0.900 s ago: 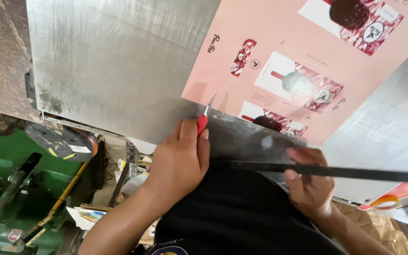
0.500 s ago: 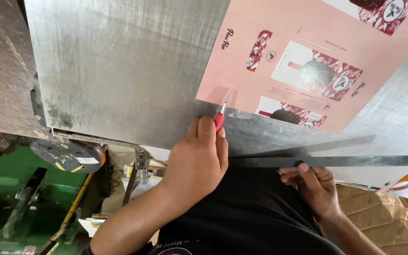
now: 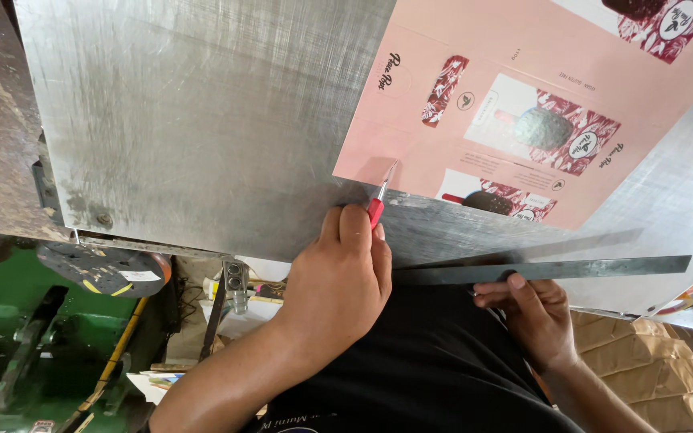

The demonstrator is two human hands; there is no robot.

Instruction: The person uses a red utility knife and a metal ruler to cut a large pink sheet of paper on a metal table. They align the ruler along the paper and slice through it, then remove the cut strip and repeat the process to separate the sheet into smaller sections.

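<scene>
My left hand point(image 3: 345, 277) is shut on a red-handled knife point(image 3: 376, 210). Its thin blade tip rests on the near left corner of a pink printed cardboard sheet point(image 3: 523, 72), which lies flat on a scratched metal plate point(image 3: 194, 120). To the right, my right hand point(image 3: 532, 314) pinches a long steel ruler point(image 3: 571, 269) by its lower edge. The ruler hangs level over the plate's near edge, just short of the sheet.
A green machine frame point(image 3: 10, 337) with a round dark disc point(image 3: 102, 269) sits low on the left, below the plate. Brown corrugated cardboard point(image 3: 651, 369) lies at the lower right. Tools and paper scraps point(image 3: 226, 313) crowd the gap under the plate's edge.
The ruler has swung from a slant to level and slid left in my right hand. My left hand keeps the knife at the sheet's near corner. The view has shifted.
</scene>
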